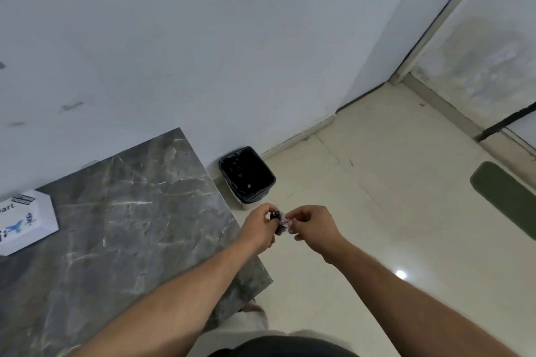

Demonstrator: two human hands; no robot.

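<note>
Both my arms reach forward past the corner of a dark marble table [121, 226]. My left hand [259, 226] and my right hand [311, 224] pinch one small object [280, 222] between them; it looks like a dark piece with a pale wrapper or label, too small and blurred to name. The fingers of both hands curl round it. It hangs over the floor, just in front of a small bin [246, 174] lined with a black bag.
A white printed box [26, 220] lies at the table's left edge. The bin stands against a white wall. Cream floor tiles [377, 211] spread to the right, with a dark green mat [504, 197] and a door frame [435, 26] beyond.
</note>
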